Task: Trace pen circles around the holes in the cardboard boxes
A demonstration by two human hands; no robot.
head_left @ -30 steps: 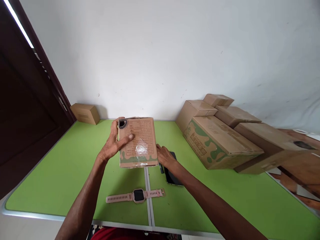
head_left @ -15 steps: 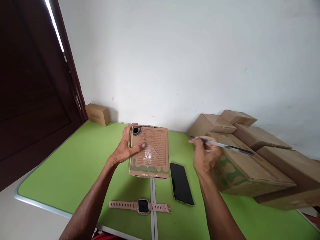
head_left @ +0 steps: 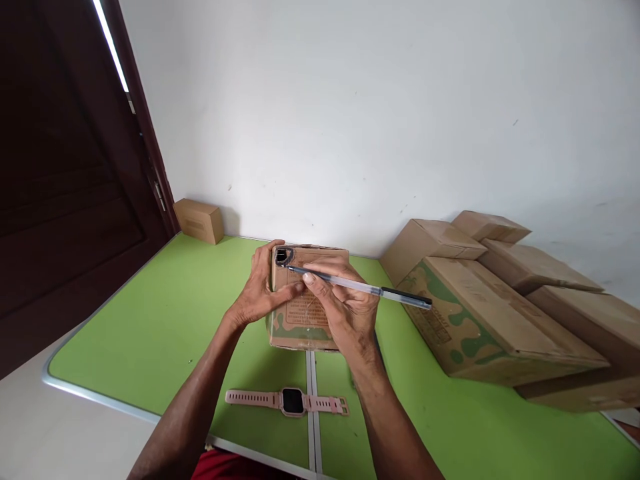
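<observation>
My left hand [head_left: 260, 287] grips the left side of a small cardboard box [head_left: 300, 327], its thumb lying across the printed face. That face is tilted up towards me, and a dark hole with a blackened rim shows in its upper left corner. Between the thumb and fingers of my right hand [head_left: 350, 303] is a pen [head_left: 370, 288] with a clear barrel and a dark cap on its rear end. The pen's tip points left, at the lower edge of the hole; whether it touches the cardboard I cannot tell. My right hand covers the box's right part.
A pink-strapped smartwatch [head_left: 293, 401] lies on the green table [head_left: 130, 320] near the front. My right arm hides most of the phone. Several cardboard boxes [head_left: 500, 307] are grouped at the right. One small brown box [head_left: 199, 221] stands at the back left by the wall.
My right hand has brought the pen left from beside the large boxes to the small box's hole. My left hand still holds the box. The view has shifted slightly.
</observation>
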